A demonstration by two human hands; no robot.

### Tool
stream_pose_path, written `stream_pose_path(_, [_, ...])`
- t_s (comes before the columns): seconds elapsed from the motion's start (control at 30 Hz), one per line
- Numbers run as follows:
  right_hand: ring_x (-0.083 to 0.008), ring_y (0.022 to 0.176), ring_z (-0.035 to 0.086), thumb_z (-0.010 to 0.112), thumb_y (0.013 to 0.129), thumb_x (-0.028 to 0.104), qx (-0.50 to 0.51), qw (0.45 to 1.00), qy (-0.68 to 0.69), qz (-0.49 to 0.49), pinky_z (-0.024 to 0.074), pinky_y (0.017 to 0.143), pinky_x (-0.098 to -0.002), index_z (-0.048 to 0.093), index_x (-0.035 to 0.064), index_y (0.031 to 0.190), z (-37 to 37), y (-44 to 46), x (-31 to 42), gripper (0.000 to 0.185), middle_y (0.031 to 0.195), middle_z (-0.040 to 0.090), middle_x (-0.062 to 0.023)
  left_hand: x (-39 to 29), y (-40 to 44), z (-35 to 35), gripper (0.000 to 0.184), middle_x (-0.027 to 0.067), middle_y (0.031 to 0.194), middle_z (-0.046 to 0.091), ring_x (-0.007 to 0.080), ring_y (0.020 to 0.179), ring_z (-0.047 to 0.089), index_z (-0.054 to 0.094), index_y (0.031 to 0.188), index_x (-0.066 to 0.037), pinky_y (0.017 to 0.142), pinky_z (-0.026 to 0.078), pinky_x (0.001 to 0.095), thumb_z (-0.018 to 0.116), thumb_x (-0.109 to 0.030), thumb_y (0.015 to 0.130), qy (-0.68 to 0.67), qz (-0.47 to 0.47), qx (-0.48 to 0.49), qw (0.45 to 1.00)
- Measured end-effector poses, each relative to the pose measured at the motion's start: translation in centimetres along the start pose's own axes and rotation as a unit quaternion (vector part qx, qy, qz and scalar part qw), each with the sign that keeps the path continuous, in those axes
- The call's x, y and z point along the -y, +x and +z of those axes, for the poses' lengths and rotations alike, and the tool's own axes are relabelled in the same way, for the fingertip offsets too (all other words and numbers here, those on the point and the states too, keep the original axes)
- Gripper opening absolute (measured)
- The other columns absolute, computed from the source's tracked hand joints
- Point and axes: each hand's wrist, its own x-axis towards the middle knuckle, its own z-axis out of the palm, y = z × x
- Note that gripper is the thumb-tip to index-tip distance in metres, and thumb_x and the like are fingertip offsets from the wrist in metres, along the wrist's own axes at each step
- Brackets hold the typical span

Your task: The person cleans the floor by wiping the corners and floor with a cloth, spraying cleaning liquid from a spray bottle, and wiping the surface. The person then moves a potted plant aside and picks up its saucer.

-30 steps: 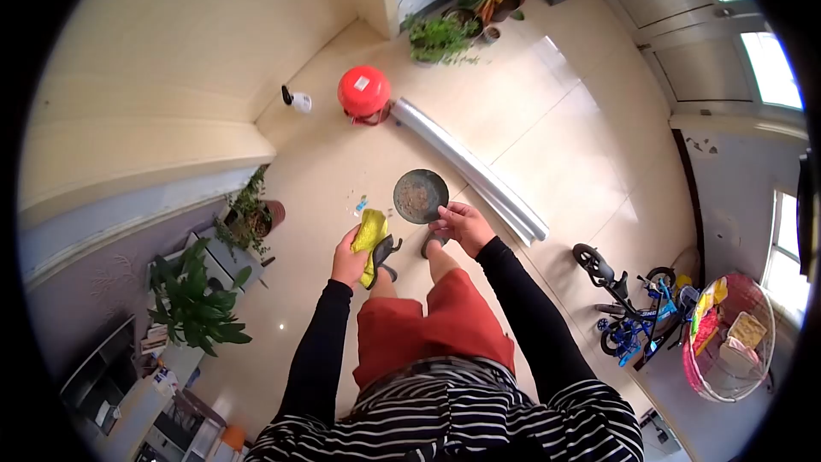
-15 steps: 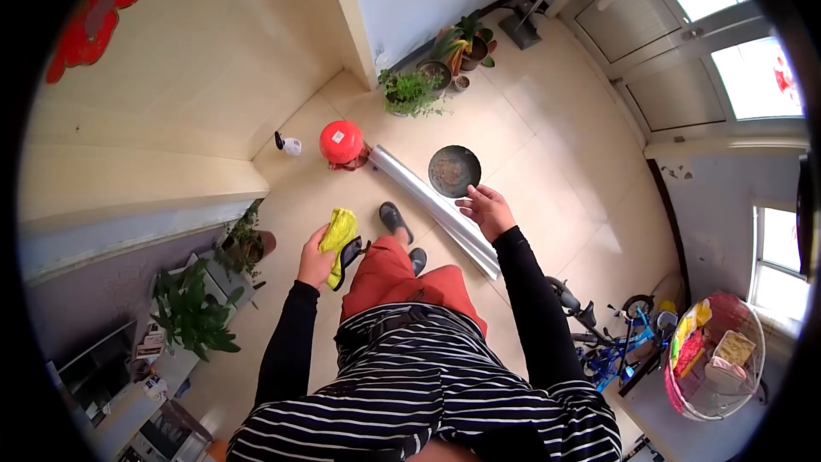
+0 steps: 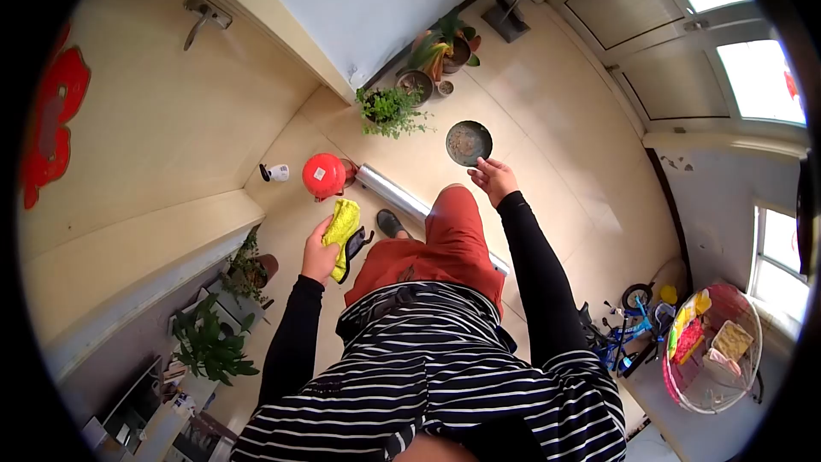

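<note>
My right hand (image 3: 493, 180) pinches the near rim of a round, dark plant saucer (image 3: 469, 144), held out over the floor. Brownish dirt marks show on the saucer's inside. In my left hand (image 3: 319, 251) is a yellow cloth (image 3: 344, 224), bunched up, with a dark strip or strap along its right side. Below the hands, a long silvery tube (image 3: 393, 191) lies across the floor, partly covered by my raised right leg.
A red round container (image 3: 324, 176) and a white bottle with a black top (image 3: 274, 173) stand by the door. Potted plants (image 3: 389, 111) line the wall ahead, near a dustpan (image 3: 506, 22). At right are a blue bicycle (image 3: 629, 329) and a pink-rimmed basket (image 3: 676, 376).
My right leg has lifted forward over the silvery tube. The view has shifted, and the saucer has moved slightly up and right. Both hands keep their holds.
</note>
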Motion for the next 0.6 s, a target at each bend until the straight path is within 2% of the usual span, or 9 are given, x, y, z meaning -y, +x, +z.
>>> stream_pose_path(0.23, [-0.0218,0.088,0.071,0.066,0.096,0.014,0.016,0.991,-0.102,0.081,0.058,0.08,-0.0331,0.059,-0.001,0.114,-0.4,18.3,4.6,0.025,0.096,0.067,-0.0073,-3.6,6.2,8.7,0.066,0.0159,0.132,0.06,0.0204,0.121,0.059,0.046,0.141,0.008,0.104,0.044,0.0295,0.044,0.011,0.076,-0.022,-0.029,-0.034,0.999])
stream_pose_path(0.33, [-0.0245,0.09,0.071,0.066,0.096,0.014,0.014,0.985,-0.131,0.107,0.0584,0.081,-0.034,0.059,-0.0012,0.112,-0.5,28.6,5.2,0.023,0.101,0.068,-0.0117,-3.1,8.5,14.1,0.066,0.0154,0.132,0.06,0.0205,0.123,0.058,0.046,0.142,0.007,0.106,0.042,0.0301,0.043,0.012,0.076,-0.104,-0.069,-0.07,0.99])
stream_pose_path(0.43, [-0.0247,0.087,0.072,0.065,0.096,0.012,0.001,0.981,-0.165,0.106,0.0594,0.078,-0.034,0.059,-0.0022,0.109,-0.3,38.8,5.1,0.021,0.098,0.069,-0.0122,-2.2,11.0,18.4,0.068,0.0153,0.131,0.061,0.0199,0.122,0.058,0.045,0.143,0.007,0.105,0.043,0.03,0.044,0.008,0.075,-0.068,-0.116,-0.087,0.987])
stream_pose_path(0.5, [-0.0248,0.086,0.072,0.065,0.096,0.011,-0.006,0.974,-0.193,0.118,0.0598,0.077,-0.0343,0.058,-0.0029,0.111,-0.7,45.6,4.0,0.022,0.098,0.07,-0.0125,-2.6,13.1,21.0,0.066,0.0152,0.127,0.063,0.0207,0.118,0.06,0.046,0.141,0.007,0.101,0.046,0.03,0.046,0.004,0.075,-0.119,-0.173,-0.091,0.974])
stream_pose_path(0.53, [-0.0253,0.085,0.072,0.065,0.095,0.01,-0.014,0.971,-0.203,0.124,0.06,0.077,-0.0345,0.058,-0.0034,0.112,-0.8,48.0,3.2,0.023,0.1,0.07,-0.013,-1.1,13.4,22.0,0.066,0.0166,0.123,0.064,0.0218,0.114,0.062,0.048,0.14,0.006,0.098,0.047,0.0302,0.048,0.001,0.074,-0.073,-0.212,-0.095,0.97])
stream_pose_path(0.6, [-0.0267,0.086,0.073,0.064,0.095,0.007,-0.012,0.965,-0.227,0.135,0.0608,0.077,-0.0346,0.057,-0.0053,0.118,-0.2,53.5,1.7,0.026,0.103,0.071,-0.0151,0.1,14.6,23.8,0.066,0.0178,0.121,0.065,0.0222,0.112,0.062,0.049,0.14,0.005,0.097,0.048,0.0305,0.049,0.0,0.074,-0.069,-0.254,-0.103,0.959])
